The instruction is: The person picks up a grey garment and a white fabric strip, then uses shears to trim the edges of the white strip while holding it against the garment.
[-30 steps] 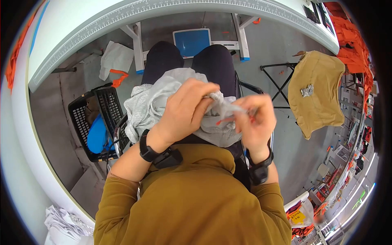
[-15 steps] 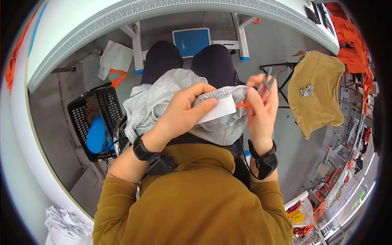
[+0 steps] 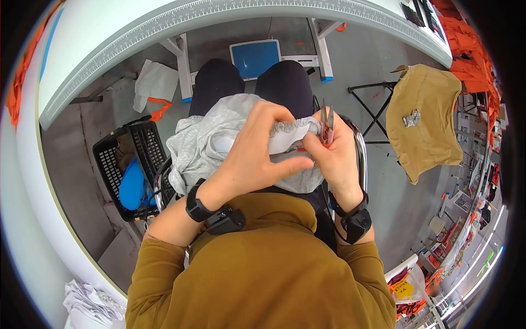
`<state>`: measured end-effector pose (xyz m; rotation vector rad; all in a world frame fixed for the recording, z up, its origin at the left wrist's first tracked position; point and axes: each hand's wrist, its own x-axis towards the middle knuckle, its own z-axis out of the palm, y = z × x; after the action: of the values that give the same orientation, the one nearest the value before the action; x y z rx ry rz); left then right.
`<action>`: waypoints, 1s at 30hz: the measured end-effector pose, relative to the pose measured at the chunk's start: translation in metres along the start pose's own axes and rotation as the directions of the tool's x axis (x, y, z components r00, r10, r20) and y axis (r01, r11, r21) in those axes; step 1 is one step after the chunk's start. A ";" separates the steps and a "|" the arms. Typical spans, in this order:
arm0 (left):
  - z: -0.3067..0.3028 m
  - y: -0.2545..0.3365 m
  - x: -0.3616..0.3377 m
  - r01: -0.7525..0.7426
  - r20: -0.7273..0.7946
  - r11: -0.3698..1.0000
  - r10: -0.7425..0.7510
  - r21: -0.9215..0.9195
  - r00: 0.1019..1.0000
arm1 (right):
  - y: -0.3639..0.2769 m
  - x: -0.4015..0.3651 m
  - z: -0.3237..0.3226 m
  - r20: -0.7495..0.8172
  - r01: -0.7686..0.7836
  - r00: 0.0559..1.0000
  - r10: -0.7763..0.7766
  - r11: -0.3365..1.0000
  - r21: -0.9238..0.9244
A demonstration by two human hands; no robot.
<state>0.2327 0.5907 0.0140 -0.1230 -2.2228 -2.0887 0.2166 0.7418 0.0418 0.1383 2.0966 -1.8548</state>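
Head view: half a second ago the left thumb pinned the blank white rectangular patch [image 3: 286,141] on the light grey knitted garment [image 3: 205,134]; now it stands off, and the patch is partly behind the left hand [image 3: 246,156]. That hand is half open, thumb spread wide, fingers along the garment's gathered edge, their tips hidden. The right hand [image 3: 338,159] pinches the edge's right end, the small metal snips with reddish handles [image 3: 327,133] kept in its fingers, blades up and parted. This suggests the right hand now steadies the cloth. The orange strip seen beside the patch shows only as a scrap near the right thumb.

The garment lies across the lap. Left of it, lower down, a black perforated plastic basket [image 3: 106,169] holds a smooth blue object [image 3: 130,187] and something brown, too shadowed to identify. Well to the garment's lower right, a translucent plastic bag [image 3: 418,278] shows orange and dark material and a yellow label [image 3: 401,289].
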 end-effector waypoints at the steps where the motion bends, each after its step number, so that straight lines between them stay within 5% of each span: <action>1: -0.008 0.005 0.004 -0.042 0.117 0.996 0.032 0.085 0.993 | -0.002 0.000 0.000 0.008 0.004 1.000 -0.004 1.000 -0.022; 2: -0.013 0.007 0.006 -0.092 0.233 0.982 0.052 0.163 0.971 | -0.003 0.001 0.000 0.017 0.009 1.000 -0.008 0.999 -0.044; 9: -0.015 0.008 0.008 0.039 0.255 0.999 -0.045 0.029 0.966 | -0.009 -0.004 -0.002 0.188 -0.036 0.982 -0.001 0.981 0.192; 11: -0.017 0.007 0.004 0.215 0.321 0.952 -0.138 -0.219 0.937 | -0.001 -0.004 -0.001 0.269 -0.126 0.962 -0.035 0.821 0.557; 12: -0.016 0.005 0.003 0.216 0.323 0.952 -0.139 -0.218 0.936 | -0.001 -0.005 0.002 0.268 -0.126 0.963 -0.035 0.820 0.558; 14: -0.010 0.002 0.000 0.338 0.319 0.783 -0.188 -0.522 0.929 | -0.003 -0.005 0.009 0.250 -0.141 0.966 -0.060 0.691 0.709; 17: -0.003 0.007 -0.001 0.329 0.290 0.714 -0.183 -0.617 0.939 | 0.009 -0.004 0.011 0.235 -0.127 0.960 -0.151 0.513 0.849; 20: -0.009 0.010 0.008 0.319 0.383 0.855 -0.157 -0.408 0.910 | 0.007 0.002 0.001 0.254 -0.108 0.955 -0.153 0.619 0.778; 24: -0.013 0.004 0.010 0.310 0.427 0.825 -0.093 -0.473 0.900 | -0.006 0.005 -0.015 0.304 -0.178 0.952 -0.020 0.774 0.607; 26: -0.014 0.010 0.010 0.387 0.358 0.736 -0.208 -0.555 0.910 | -0.013 0.001 -0.016 0.247 -0.117 0.969 -0.020 0.841 0.528; 30: -0.016 0.017 0.010 0.497 0.385 0.556 -0.314 -0.667 0.868 | -0.025 -0.012 -0.012 -0.037 0.132 0.991 -0.130 0.989 0.060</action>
<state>0.2249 0.5754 0.0329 0.1437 -1.3569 -3.3085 0.2185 0.7521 0.0699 0.0465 2.1169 -2.0074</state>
